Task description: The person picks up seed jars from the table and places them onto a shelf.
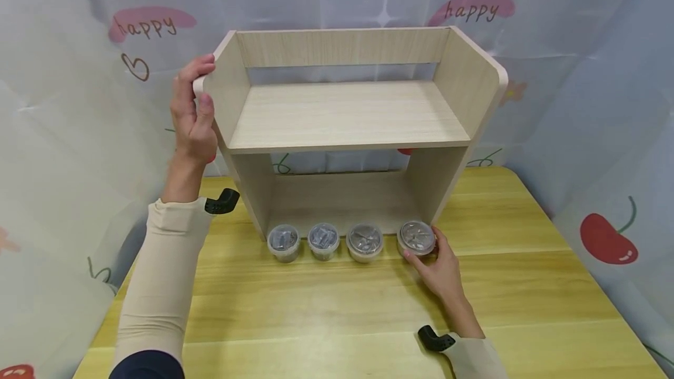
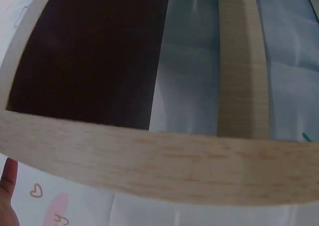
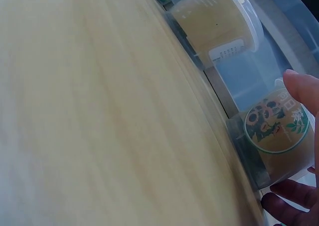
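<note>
A pale wooden two-tier shelf point(image 1: 347, 113) stands on the table. My left hand point(image 1: 193, 113) grips the front edge of its upper left side panel, thumb on the near side; only part of that hand point(image 2: 7, 201) shows in the left wrist view, beside the panel point(image 2: 164, 159). At the shelf's foot, my right hand point(image 1: 439, 268) holds the rightmost lidded plastic tub point(image 1: 416, 237) between thumb and fingers. Its printed flower label point(image 3: 276, 124) faces the right wrist camera. Three similar tubs, left point(image 1: 284, 243), middle point(image 1: 323, 241) and right point(image 1: 364, 243), stand in a row beside it.
The yellow wood-grain table point(image 1: 316, 314) reaches out in front of the shelf and to both sides. A printed curtain point(image 1: 595, 104) with cherries and hearts hangs behind and around it. Dark wrist cameras sit at the left cuff point(image 1: 222, 201) and right cuff point(image 1: 436, 339).
</note>
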Demonstrator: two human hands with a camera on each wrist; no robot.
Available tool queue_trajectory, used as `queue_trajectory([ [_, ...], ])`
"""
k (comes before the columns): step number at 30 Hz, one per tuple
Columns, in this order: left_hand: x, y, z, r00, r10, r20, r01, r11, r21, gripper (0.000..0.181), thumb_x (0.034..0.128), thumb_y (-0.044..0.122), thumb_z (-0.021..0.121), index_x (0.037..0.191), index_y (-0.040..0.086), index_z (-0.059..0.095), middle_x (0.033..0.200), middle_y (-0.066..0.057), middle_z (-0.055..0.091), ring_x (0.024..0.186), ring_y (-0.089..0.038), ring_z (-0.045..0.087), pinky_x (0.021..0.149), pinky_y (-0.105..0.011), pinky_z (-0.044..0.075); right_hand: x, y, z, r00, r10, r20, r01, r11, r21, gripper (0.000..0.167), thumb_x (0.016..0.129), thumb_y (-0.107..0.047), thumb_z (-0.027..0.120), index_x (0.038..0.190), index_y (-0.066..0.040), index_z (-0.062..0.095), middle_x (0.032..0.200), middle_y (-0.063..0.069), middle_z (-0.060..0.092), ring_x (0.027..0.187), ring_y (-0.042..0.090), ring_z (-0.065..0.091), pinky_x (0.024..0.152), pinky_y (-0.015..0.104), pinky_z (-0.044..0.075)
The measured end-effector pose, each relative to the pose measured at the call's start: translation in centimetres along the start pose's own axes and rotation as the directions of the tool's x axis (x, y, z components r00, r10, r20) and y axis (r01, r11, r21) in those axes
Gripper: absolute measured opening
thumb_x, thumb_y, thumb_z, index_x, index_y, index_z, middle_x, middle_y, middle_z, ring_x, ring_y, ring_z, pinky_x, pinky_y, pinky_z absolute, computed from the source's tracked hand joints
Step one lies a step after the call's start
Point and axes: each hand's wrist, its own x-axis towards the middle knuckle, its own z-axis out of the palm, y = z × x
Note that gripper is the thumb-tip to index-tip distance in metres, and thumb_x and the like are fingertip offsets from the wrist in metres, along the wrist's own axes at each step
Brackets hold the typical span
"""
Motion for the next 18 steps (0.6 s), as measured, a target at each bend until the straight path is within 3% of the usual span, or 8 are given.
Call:
queue_trajectory([
  [5,-0.1,-0.4,0.0,1.0,-0.002,0.01,0.002,0.999,-0.05,0.053,0.0898,0.026,0.042,0.116,-0.02,0.047,0.128,-0.022,0.055,0.125,-0.027,0.046,0.105,-0.036,0.033,-0.1,0.1,0.1,1.0,0.009,0.009,-0.009,1.0,0.003,0.09,0.078,-0.029,0.083,0.147,0.003,0.035,0.133,0.03,0.053,0.115,0.042,0.055,0.097,0.055,0.041],
  [18,-0.1,-2.1,0.0,1.0,-0.023,0.018,0.025,0.989,-0.144,0.044,0.0898,0.014,0.037,0.119,-0.017,0.048,0.134,-0.019,0.054,0.129,-0.03,0.043,0.108,-0.038,0.031,0.1,0.1,0.1,1.0,-0.002,-0.002,0.002,1.0,0.02,0.09,0.079,-0.029,0.083,0.148,0.004,0.034,0.139,0.03,0.048,0.125,0.044,0.05,0.103,0.056,0.038],
])
